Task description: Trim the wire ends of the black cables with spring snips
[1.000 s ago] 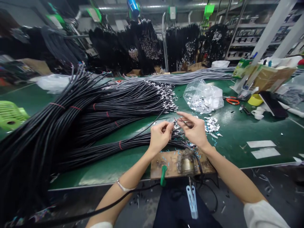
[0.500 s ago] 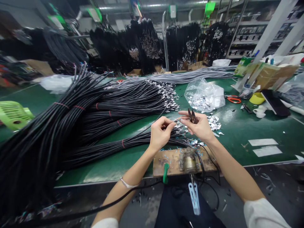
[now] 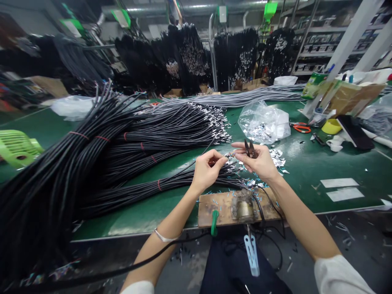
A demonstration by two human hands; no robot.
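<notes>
My left hand pinches the stripped end of one thin black cable that runs off to the left. My right hand is just to the right of it, fingers curled round small black snips whose blades stick up, while its fingertips touch the cable's tip. Both hands hover above a bundle of black cables on the green table. Below them a wooden board with a small metal device sits at the table's front edge.
Large tied bundles of black cables cover the table's left. A clear bag of metal terminals and loose terminals lie right of the hands. Orange scissors, a yellow cup, a cardboard box stand far right.
Both hands lifted slightly from the bundle. The right hand turned, so the black snips now stand up between its fingers. The left hand keeps its pinch on the cable end.
</notes>
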